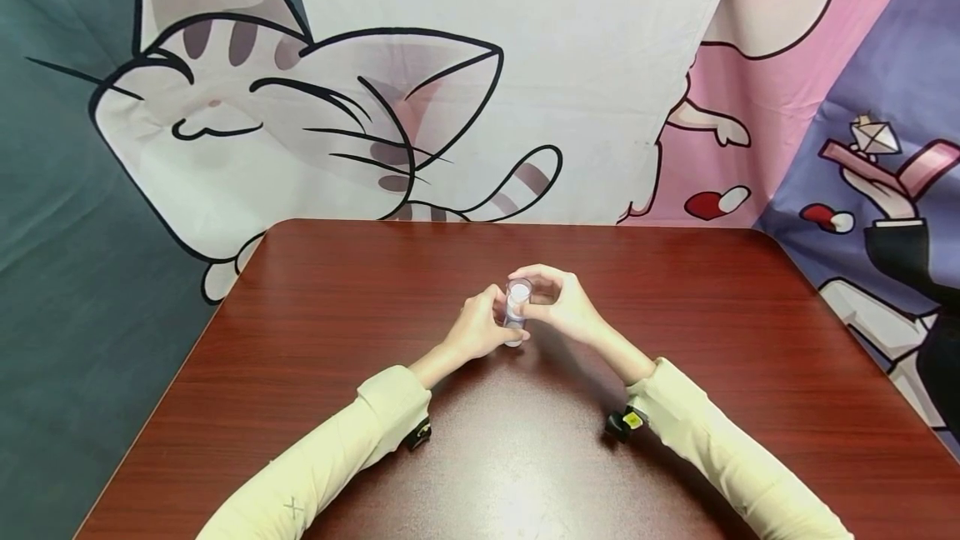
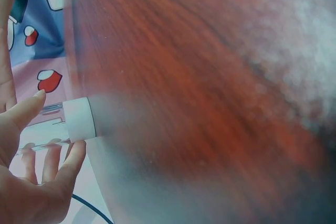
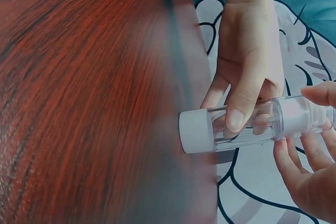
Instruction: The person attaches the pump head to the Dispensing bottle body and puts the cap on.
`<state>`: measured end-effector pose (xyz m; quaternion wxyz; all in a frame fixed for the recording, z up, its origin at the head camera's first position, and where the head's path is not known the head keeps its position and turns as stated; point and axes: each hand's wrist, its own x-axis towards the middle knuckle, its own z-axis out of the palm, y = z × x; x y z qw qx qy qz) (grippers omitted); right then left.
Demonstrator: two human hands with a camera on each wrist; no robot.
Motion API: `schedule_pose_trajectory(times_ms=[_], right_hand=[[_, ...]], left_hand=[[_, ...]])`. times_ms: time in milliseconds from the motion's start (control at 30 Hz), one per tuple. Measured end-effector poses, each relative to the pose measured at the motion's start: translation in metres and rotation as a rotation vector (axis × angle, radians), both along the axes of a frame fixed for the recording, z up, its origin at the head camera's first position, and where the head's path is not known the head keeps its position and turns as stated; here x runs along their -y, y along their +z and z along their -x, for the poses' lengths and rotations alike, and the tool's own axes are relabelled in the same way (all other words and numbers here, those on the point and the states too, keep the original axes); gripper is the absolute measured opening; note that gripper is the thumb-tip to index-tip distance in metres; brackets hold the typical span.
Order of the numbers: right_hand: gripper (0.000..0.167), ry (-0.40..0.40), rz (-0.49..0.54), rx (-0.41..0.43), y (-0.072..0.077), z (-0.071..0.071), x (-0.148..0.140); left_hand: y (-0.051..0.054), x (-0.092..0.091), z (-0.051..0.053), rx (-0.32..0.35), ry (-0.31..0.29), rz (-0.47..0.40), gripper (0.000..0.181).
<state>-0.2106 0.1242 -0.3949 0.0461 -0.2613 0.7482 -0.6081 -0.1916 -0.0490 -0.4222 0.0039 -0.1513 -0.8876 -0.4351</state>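
Note:
A slim clear cylindrical bottle (image 1: 518, 295) stands upright near the middle of the table, its white base (image 3: 196, 131) down at the tabletop. My left hand (image 1: 476, 325) grips the lower, transparent body, thumb on the near side. Higher up, my right hand (image 1: 561, 302) holds the clear top section between thumb and fingers, and a white part shows inside that section in the right wrist view. From the left wrist, the white base (image 2: 79, 119) is visible beside my fingertips, while the upper end is cut off by the frame.
The glossy reddish-brown table (image 1: 360, 290) has rounded far corners. Behind it hangs cloth printed with a cartoon cat (image 1: 247, 123) and other figures. Small dark wrist devices (image 1: 619, 423) sit under both pale sleeves.

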Motion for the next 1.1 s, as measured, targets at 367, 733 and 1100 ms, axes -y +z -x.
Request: schedule_pose_trajectory(times_ms=[367,733,1100], right_hand=[[0.042,0.025,-0.039,-0.042,-0.0004,-0.0002,-0.0028],[0.041,0.015,-0.025,-0.049,-0.0048,0.0009,-0.0023],[0.038,-0.030,-0.016,-0.038,-0.0056,0.0039,0.0004]], left_hand=[[-0.0004,-0.0011,-0.0007,-0.018,-0.002,0.002,0.045],[-0.0001,-0.0010,-0.0003,-0.013,0.005,0.006,0.044],[-0.0008,0.0002,-0.0003,-0.016,-0.005,-0.005,0.044]])
